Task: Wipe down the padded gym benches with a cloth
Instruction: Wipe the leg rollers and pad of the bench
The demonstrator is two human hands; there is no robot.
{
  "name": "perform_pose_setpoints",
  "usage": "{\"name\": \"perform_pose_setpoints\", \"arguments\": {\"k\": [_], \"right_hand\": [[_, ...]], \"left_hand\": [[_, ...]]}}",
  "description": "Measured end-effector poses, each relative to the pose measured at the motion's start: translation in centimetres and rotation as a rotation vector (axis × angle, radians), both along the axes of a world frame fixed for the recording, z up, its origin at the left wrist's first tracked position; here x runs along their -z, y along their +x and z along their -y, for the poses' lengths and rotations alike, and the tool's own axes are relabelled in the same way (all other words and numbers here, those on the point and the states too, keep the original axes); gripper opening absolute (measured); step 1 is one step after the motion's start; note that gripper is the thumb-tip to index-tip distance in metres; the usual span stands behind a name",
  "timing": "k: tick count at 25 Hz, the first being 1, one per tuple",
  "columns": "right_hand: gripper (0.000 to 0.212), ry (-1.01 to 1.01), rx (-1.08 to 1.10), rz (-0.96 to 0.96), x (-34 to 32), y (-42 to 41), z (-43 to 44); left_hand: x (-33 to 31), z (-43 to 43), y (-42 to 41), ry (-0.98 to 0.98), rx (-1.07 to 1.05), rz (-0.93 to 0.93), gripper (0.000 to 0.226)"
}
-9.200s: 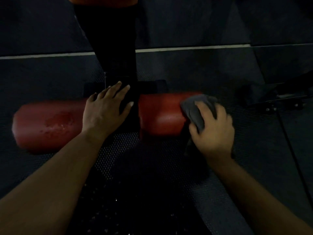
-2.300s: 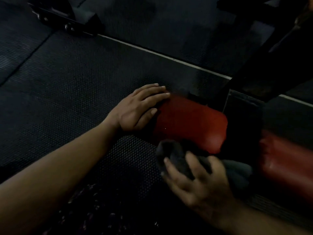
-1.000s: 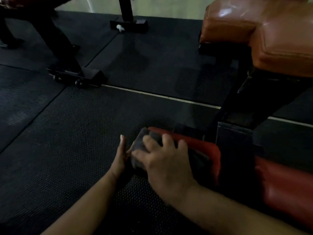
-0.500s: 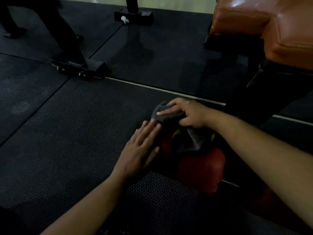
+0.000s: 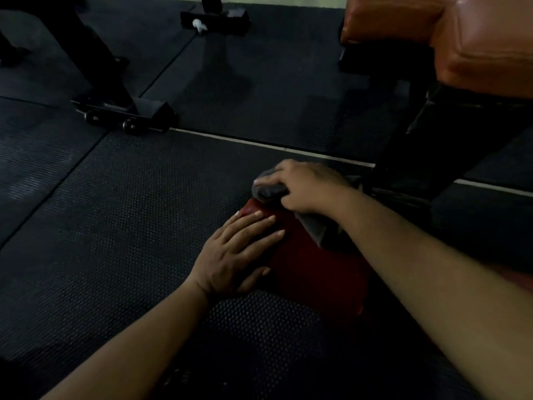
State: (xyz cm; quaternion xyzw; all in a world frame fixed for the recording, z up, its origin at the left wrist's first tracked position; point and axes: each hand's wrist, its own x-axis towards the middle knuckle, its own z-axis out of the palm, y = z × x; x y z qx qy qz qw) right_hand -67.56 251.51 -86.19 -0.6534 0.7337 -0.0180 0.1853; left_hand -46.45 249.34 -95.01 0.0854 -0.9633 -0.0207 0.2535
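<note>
Although the light is poor, we record that the red roller pad point(image 5: 314, 261) lies low over the rubber floor mat point(image 5: 115, 226), and every place below is given from that pad. The grey cloth point(image 5: 269, 190) sits bunched at the pad's far end, with a loose tail trailing back along the pad's right side. The right hand point(image 5: 305, 186) lies on top of the cloth, fingers curled over it and gripping it against the padding. The left hand point(image 5: 236, 255) rests palm down on the pad's near left end, fingers straight and holding nothing. In our judgement the cloth is light, soft and limp. It is best taken bunched under the palm, as it is held here, since the loose tail may drag. The pad looks like smooth vinyl over foam. It should yield under pressure and may turn on its bar, so a flat steadying hand seems sound. Above and right of the pad stands the orange bench pad point(image 5: 476, 39) on its black frame point(image 5: 432, 140); whether it has been wiped we cannot tell. We find no container in view, hence no contents to report.
</note>
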Motion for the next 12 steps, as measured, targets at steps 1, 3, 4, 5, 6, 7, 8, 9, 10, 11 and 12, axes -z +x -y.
{"name": "perform_pose_setpoints", "arguments": {"k": [1,3,4,5,6,7,8,9,10,11,12], "right_hand": [[0.062,0.051,-0.009,-0.019,-0.1,-0.2,-0.7],[0.063,0.129,0.078,-0.011,-0.8,-2.1,-3.2],[0.061,0.128,0.148,-0.029,-1.2,-2.4,-5.1],[0.06,0.073,0.214,-0.09,-1.5,-2.3,-7.3],[0.06,-0.04,0.273,-0.203,-1.4,-1.3,-10.0],[0.063,-0.193,0.337,-0.29,-1.1,0.1,-12.8],[0.067,-0.32,0.404,-0.307,-0.5,1.4,-15.5],[0.074,-0.418,0.46,-0.241,0.7,2.5,-17.9],[0.079,-0.473,0.511,-0.136,2.2,3.8,-20.2],[0.079,-0.497,0.5,-0.034,4.2,5.0,-22.4],[0.071,-0.522,0.404,0.0,5.8,6.3,-24.3]], "left_hand": [[-0.1,0.0,0.0,-0.01,0.003,-0.013,0.052],[-0.2,0.1,-0.1,-0.022,0.002,-0.028,0.052],[-0.1,-0.1,-0.1,-0.02,-0.001,-0.034,0.052],[-0.1,-0.2,-0.1,-0.022,-0.012,-0.048,0.051],[-0.1,-0.4,-0.3,-0.023,-0.026,-0.056,0.051],[-0.3,-0.5,-0.4,-0.039,-0.038,-0.059,0.051],[-0.6,-0.5,-0.6,-0.069,-0.047,-0.057,0.051],[-1.1,-0.4,-0.7,-0.102,-0.048,-0.054,0.051],[-1.7,-0.1,-0.8,-0.127,-0.039,-0.04,0.05],[-2.5,0.4,-1.1,-0.133,-0.016,-0.006,0.047],[-3.4,1.1,-1.6,-0.114,0.02,0.053,0.046]]}}
